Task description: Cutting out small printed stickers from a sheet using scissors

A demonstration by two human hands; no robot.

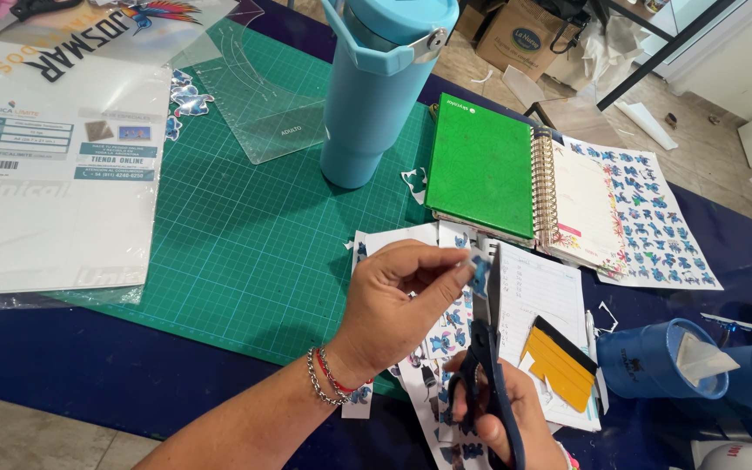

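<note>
The left hand [393, 300] pinched a small blue cartoon sticker cut-out [479, 271] above the green cutting mat [245, 252] while the right hand [502, 409] gripped dark-handled scissors [485, 348], blades parted; several printed sticker strips [446, 348] beneath looked mostly uncut.

**Worktable layout**

A cutting mat [245, 252] lies on the table [89, 365]. A tumbler [376, 87] stands on the mat's far edge, a notebook [480, 165] just right of it. Left of the mat lies a plastic sleeve [54, 174]. Near the front, the left hand [393, 305] is above the right hand [498, 409], which holds scissors [485, 348] over sticker sheets [446, 339].
</note>
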